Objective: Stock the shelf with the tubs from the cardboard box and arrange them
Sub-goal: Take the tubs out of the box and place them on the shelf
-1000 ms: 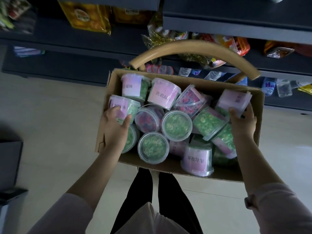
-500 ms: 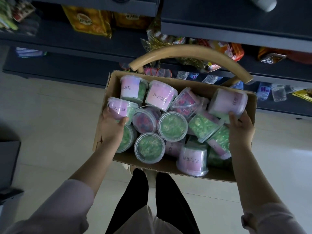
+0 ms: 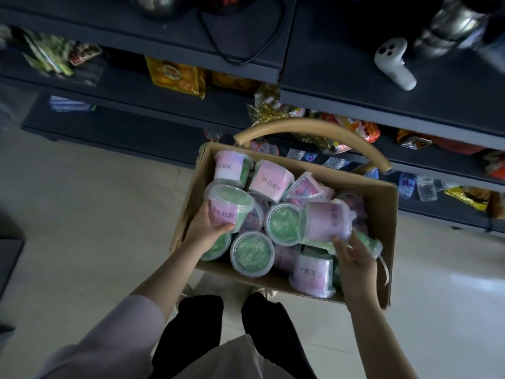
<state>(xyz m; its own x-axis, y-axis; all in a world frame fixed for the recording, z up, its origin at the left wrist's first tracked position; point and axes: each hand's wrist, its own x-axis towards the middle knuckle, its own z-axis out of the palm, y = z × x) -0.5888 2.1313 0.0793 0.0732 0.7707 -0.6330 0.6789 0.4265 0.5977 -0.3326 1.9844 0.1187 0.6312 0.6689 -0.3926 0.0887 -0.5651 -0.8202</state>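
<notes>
My left hand [image 3: 209, 231] grasps the left tub [image 3: 231, 205] from below, thumb across its pink label and fingers wrapped behind. It sits upright in my palm with the lid up, so the green contents stay settled and the label faces me. It is raised clear of its neighbours at the box's left side.

My right hand [image 3: 355, 262] holds the right tub [image 3: 325, 222] by its lower edge, fingertips curled under it. This one lies on its side, because that is how it lay in the heap. I judge I must turn it upright before it can stand on a board. It is lifted only partly and looks to be touching the tubs beneath it.

Both tubs are thus in my hands, above the cardboard box [image 3: 382, 212], and none of this batch appears on the shelf yet. Taking one in each hand halves the trips.

The remaining tubs [image 3: 252, 254] lie jumbled in the box, some lid-up and some tipped over, packed loosely for carrying rather than for display. The box rests at about knee height against a curved wooden bar [image 3: 314, 128], probably a chair back, which saves me bending to the floor [image 3: 95, 201].

Just beyond stands the dark shelf [image 3: 341, 77], close enough to reach without stepping. Its upper board has bare room beside a white controller [image 3: 393, 64]. Snack bags [image 3: 176, 77] and water bottles [image 3: 426, 188] fill the lower levels.
</notes>
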